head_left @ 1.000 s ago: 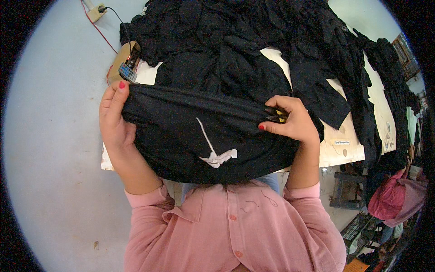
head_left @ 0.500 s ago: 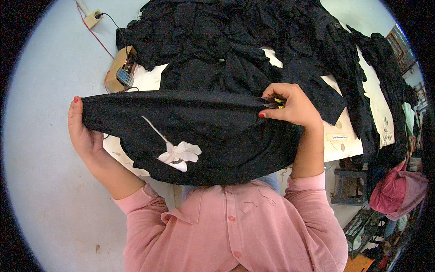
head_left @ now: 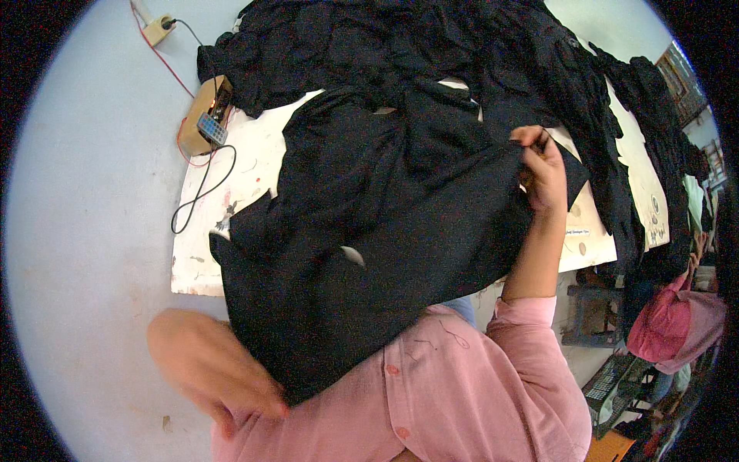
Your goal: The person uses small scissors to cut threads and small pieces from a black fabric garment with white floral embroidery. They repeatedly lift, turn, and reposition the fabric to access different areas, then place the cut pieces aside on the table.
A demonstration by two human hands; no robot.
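A piece of black cloth (head_left: 369, 254) hangs slantwise in front of my body. My right hand (head_left: 543, 169) pinches its upper right edge between thumb and fingers; what lies in the palm is too dark to make out. At the lower left, my left hand (head_left: 223, 369) is smeared by motion, its fingertips at the cloth's lower corner. Whether it grips that corner cannot be told. Only a small white patch (head_left: 352, 256) shows on the cloth.
More black garments (head_left: 369, 54) lie heaped over the pale table (head_left: 196, 266). A brown box (head_left: 206, 115) with a remote control (head_left: 212, 128) and a looped black cable stands at the left. A power socket (head_left: 159, 31) sits beyond it. At right are a dark stool (head_left: 593, 312) and a person in pink (head_left: 670, 323).
My left hand has dropped from the cloth's upper left to the lower left. The right hand has risen slightly rightward with its edge. The white flower, in full view before, is now mostly hidden.
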